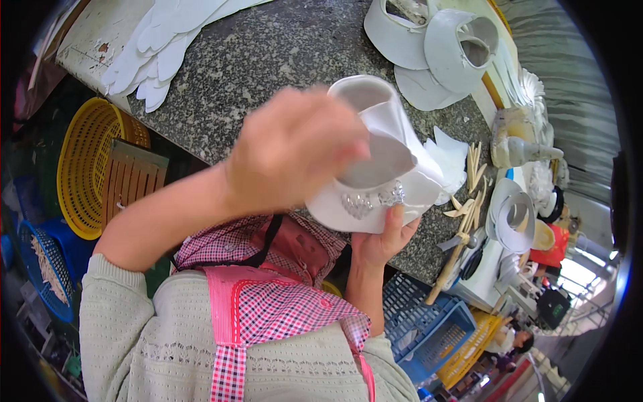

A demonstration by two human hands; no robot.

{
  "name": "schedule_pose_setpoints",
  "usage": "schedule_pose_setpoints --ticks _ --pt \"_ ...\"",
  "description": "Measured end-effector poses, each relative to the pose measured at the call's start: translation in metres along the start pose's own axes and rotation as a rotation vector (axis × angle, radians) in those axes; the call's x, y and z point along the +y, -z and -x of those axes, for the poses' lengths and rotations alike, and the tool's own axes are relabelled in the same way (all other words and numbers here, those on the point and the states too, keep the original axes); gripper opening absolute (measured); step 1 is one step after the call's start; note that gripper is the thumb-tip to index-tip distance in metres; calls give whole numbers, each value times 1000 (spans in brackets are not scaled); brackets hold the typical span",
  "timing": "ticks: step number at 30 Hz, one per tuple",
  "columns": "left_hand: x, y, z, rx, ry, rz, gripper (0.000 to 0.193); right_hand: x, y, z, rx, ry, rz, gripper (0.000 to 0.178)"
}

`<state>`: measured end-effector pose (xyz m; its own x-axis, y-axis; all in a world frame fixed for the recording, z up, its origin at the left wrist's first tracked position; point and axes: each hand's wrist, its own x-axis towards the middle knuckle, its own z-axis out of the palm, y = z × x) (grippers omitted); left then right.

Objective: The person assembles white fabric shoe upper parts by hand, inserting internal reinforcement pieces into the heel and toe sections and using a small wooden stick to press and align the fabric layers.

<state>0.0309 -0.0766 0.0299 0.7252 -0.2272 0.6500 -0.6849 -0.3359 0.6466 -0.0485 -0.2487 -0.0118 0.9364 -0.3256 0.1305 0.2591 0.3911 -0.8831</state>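
A glossy white shoe upper [429,175] with a curved opening and silver, sparkling ornaments [358,203] is held above the table's near edge. My right hand [387,238] grips its lower edge from below, the thumb pressed on the outside beside the ornaments. Over the left part of the upper hovers my left hand [295,141], smeared by motion with its fingers curled. Whether it touches the upper or holds anything cannot be made out, and it hides part of the opening.
White sole-shaped pieces [161,50] fan out on the speckled table [228,74] at far left. More white uppers [445,47] lie at far right. Thin pale strips [474,177], a wooden-handled tool [445,271] and a glue-smeared container [509,134] are at right. Yellow [77,167] and blue baskets [429,328] flank me.
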Motion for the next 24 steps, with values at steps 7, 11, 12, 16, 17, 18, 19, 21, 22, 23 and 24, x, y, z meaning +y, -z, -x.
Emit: schedule_pose_setpoints --ticks 7,11,12,16,17,18,19,21,22,23,24 --pt "15 -11 24 -110 26 59 33 3 -14 1 60 39 -9 49" --pt "12 4 10 -498 96 13 32 -16 -9 -9 12 -201 -174 58" --pt "9 8 6 -664 20 -82 31 -23 -11 -12 20 -428 -457 60" --pt "-1 14 -6 -727 -106 -33 30 -33 -12 -15 -137 -488 -57 63" --pt "0 14 -5 -732 -113 -34 30 -32 -16 -15 -132 -481 -62 63" --pt "4 14 -3 -628 -51 68 27 -30 -20 -15 -78 -448 -43 60" --pt "8 15 2 -520 16 166 25 -27 -24 -13 -27 -419 -25 57" --pt "11 7 11 -408 0 87 23 -23 -28 -11 29 -372 -15 47" --pt "13 6 13 -427 -33 -25 22 -22 -28 -11 42 -318 29 43" --pt "14 5 15 -444 -66 -136 22 -21 -27 -11 55 -264 74 40" --pt "13 5 13 -479 -56 -109 19 -20 -26 -7 47 -161 226 36"
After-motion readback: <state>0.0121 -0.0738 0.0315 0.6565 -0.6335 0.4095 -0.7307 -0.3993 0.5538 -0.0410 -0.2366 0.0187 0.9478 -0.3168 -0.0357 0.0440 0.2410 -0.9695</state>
